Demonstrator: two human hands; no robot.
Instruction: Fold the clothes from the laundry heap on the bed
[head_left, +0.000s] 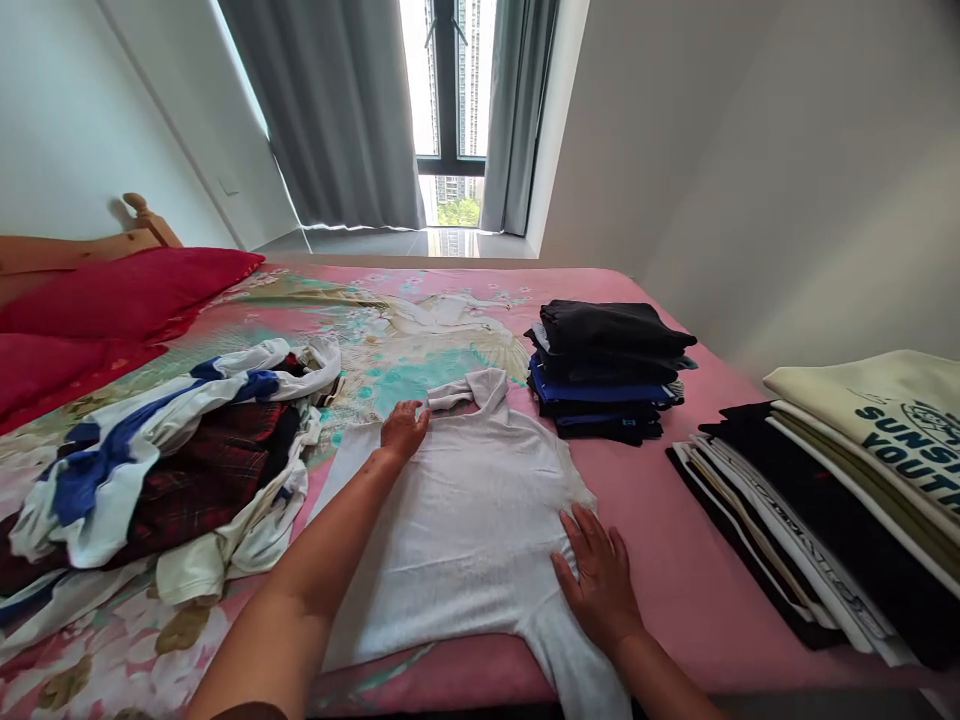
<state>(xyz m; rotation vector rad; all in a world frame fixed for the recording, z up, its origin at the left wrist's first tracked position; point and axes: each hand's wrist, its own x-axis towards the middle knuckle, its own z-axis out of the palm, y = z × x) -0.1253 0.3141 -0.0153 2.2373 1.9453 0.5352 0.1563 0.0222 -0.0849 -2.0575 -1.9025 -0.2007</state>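
Left hand (405,430) and right hand (598,578) — both open, gripping nothing — rest on a white shirt (465,520).

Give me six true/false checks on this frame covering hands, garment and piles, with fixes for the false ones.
1. The pale grey long-sleeved top lies spread out on the pink floral bedsheet. True.
2. The left hand is on a red pillow. False: the left hand is at the top's far edge, near its folded sleeve.
3. The right hand is at the top's right side in the picture, fingers spread. True.
4. A blue garment tops the dark folded stack. False: a black garment does.
5. A cream garment with dark lettering tops the rightmost stack. True.
6. The blue-and-white garment is neatly folded. False: the blue-and-white garment lies rumpled.
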